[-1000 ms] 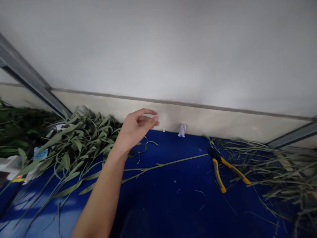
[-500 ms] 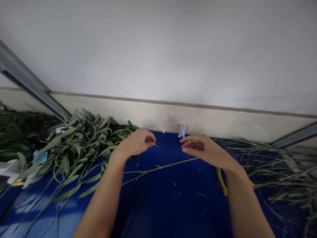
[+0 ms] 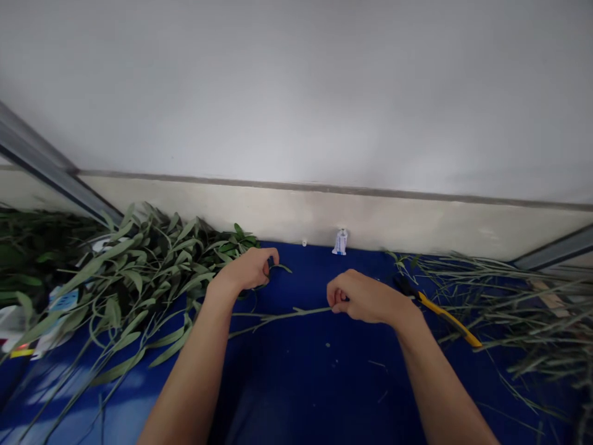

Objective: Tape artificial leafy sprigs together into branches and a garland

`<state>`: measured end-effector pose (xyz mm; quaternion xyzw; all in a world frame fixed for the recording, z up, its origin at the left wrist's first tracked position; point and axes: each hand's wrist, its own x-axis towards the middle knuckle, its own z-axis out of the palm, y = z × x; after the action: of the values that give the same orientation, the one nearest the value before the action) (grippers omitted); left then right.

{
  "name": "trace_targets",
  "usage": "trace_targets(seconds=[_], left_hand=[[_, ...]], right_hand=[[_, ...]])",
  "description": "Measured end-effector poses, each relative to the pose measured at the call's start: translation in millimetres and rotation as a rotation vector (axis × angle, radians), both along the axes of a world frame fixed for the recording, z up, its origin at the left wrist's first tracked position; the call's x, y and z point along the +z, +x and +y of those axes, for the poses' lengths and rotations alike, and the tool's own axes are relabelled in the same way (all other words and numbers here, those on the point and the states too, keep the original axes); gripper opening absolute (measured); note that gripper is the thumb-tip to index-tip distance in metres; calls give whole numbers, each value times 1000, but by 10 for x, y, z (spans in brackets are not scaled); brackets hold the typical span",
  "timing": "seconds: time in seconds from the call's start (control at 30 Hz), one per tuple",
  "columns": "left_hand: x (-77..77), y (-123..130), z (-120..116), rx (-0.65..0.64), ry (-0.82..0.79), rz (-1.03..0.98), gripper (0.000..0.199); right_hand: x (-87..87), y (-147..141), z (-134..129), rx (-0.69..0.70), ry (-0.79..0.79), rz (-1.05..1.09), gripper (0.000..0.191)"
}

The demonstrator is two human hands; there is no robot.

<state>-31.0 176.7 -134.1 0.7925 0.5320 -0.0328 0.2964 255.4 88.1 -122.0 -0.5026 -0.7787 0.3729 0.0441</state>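
My left hand [image 3: 250,269] is closed in a pinch, with a narrow green leaf [image 3: 284,268] poking out past the fingertips. Just left of it lies a heap of long-leaved greenery [image 3: 152,266]. My right hand [image 3: 364,298] has its fingertips together at the right end of a thin branched stem [image 3: 303,313], which lies across the blue tabletop [image 3: 296,371]. The stem's left part passes behind my left forearm. To the right of my right hand rests a cutting tool with a yellow handle [image 3: 449,318]; its dark end is partly hidden among twigs.
Bare cut stems [image 3: 523,315] are piled on the right. A small white-and-blue packet [image 3: 340,242] stands against the back wall [image 3: 417,228]. A white and blue object [image 3: 62,303] is partly under the greenery at left. Small scraps dot the tabletop.
My right hand has come down and left, and its fingers have closed on the stem's end. The yellow handle is now uncovered. My left hand has shifted slightly left, and more leaf shows.
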Motion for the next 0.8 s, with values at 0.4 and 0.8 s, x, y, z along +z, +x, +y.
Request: trace_targets(seconds=[0.4,0.8], left_hand=[[9,126,-43,32,145,-44,26],[758,-1140,-121,732,580,252,43]], right_hand=[[216,492,-81,-167,-200,3,22],[186,442,-70,-175,-55,27,37]])
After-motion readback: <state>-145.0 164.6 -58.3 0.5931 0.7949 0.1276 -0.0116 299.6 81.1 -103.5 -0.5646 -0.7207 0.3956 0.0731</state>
